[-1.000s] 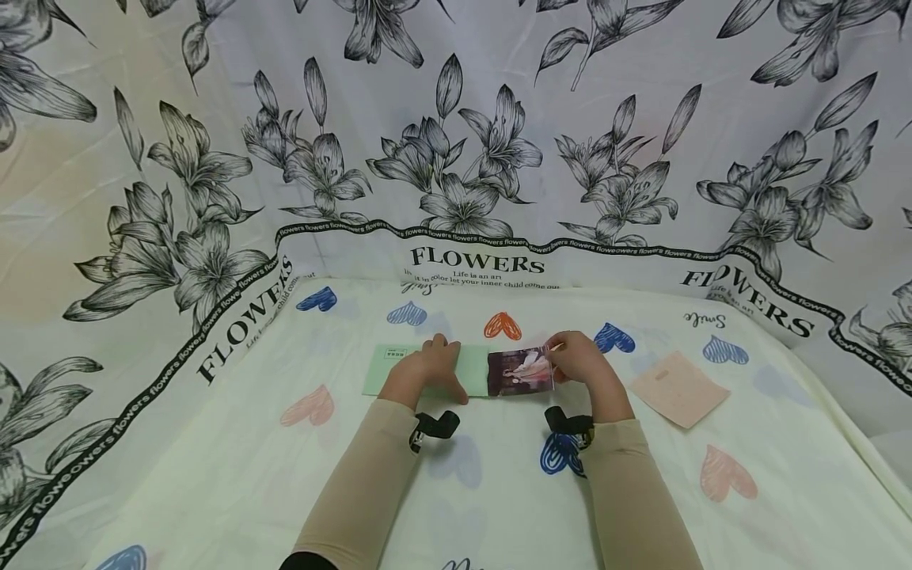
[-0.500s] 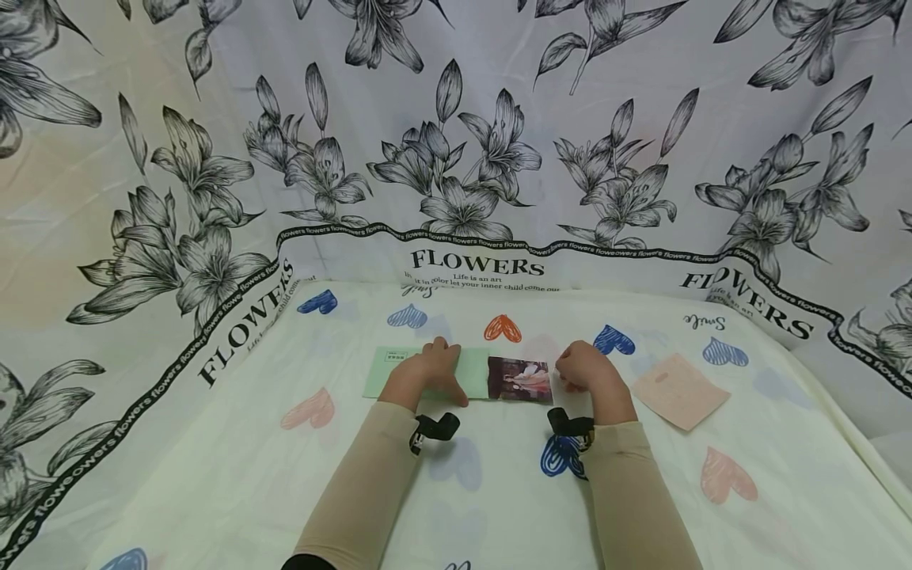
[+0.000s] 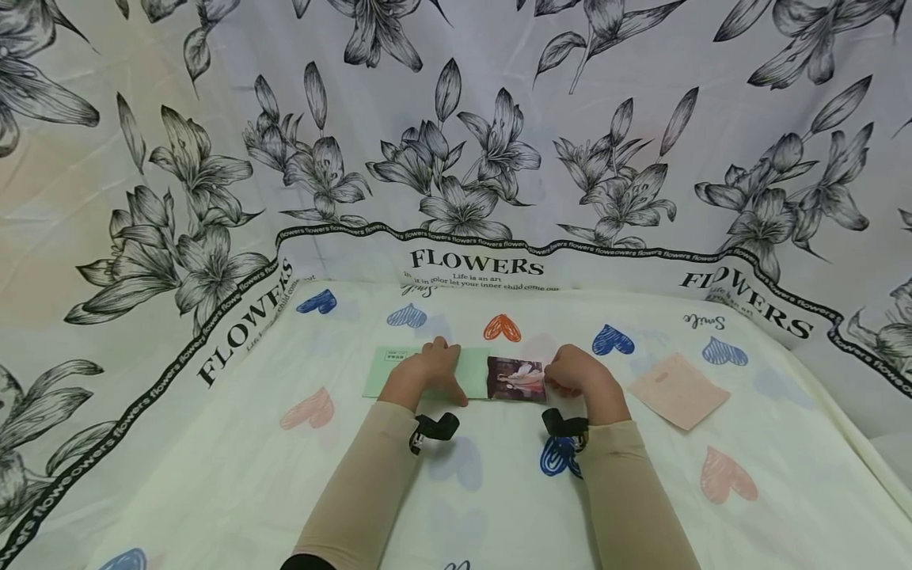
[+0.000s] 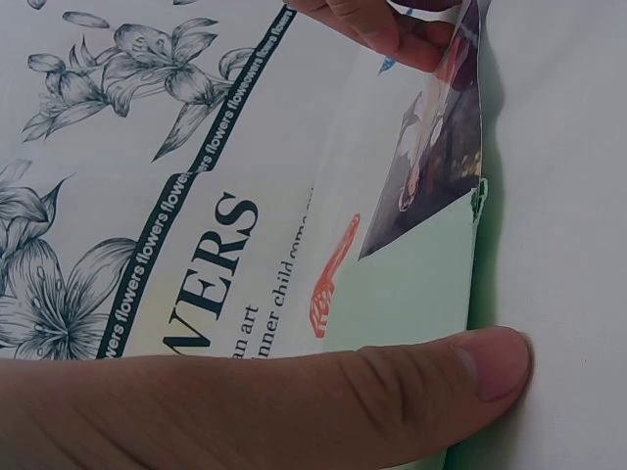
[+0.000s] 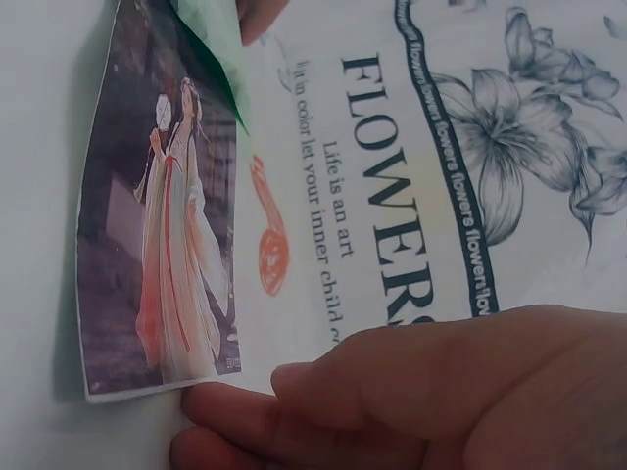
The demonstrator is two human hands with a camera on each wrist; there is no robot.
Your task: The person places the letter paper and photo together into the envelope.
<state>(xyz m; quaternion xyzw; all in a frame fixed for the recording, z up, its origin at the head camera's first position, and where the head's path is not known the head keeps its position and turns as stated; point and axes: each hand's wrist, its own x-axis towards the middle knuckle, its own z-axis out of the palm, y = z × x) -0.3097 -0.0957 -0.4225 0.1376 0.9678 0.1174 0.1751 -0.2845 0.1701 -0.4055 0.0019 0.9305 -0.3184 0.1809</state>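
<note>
A light green envelope (image 3: 472, 372) lies flat on the cloth, with a photo (image 3: 514, 380) sticking out of its right end. The photo (image 5: 167, 235) shows a figure in a long pale robe; its other end is hidden under the green paper. My left hand (image 3: 427, 368) presses the envelope down, its straight thumb (image 4: 431, 392) lying across it and past the near edge. Fingers curled, my right hand (image 3: 580, 380) touches the photo's right edge with its fingertips (image 5: 230, 401). The thumb of that hand is off the photo's face.
A pale pink square of paper (image 3: 680, 392) lies to the right of my right hand. The surface cloth (image 3: 235, 483) is printed with hearts, and a flower-printed sheet (image 3: 499, 119) hangs behind it. Black bands (image 3: 436, 426) sit on both wrists.
My right hand came off the photo's right edge, then moved left to touch it again with curled fingers. The photo sits slightly farther left, less of it showing. My left hand stays put.
</note>
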